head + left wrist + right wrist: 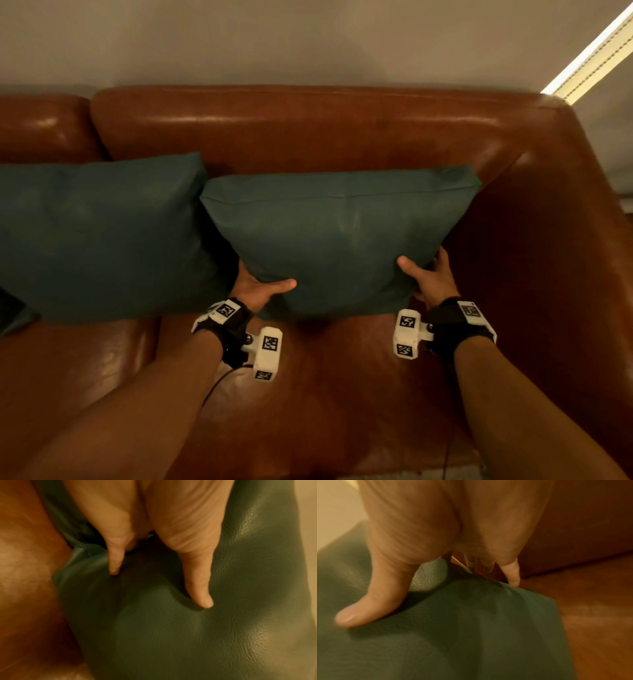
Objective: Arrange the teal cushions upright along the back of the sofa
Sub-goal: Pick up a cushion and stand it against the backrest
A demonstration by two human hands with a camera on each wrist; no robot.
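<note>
A teal cushion stands upright in the right corner of the brown leather sofa, its top edge near the backrest. My left hand grips its lower left edge, thumb on the front, fingers behind. My right hand grips the lower right edge the same way. In the left wrist view my thumb and a finger of the left hand pinch the teal cushion. In the right wrist view the right hand holds the cushion by its corner. A second teal cushion leans upright at the left.
The sofa's right armrest rises close beside the held cushion. The seat in front of the cushions is bare leather. A dark object peeks in at the left edge. A grey wall stands behind the sofa.
</note>
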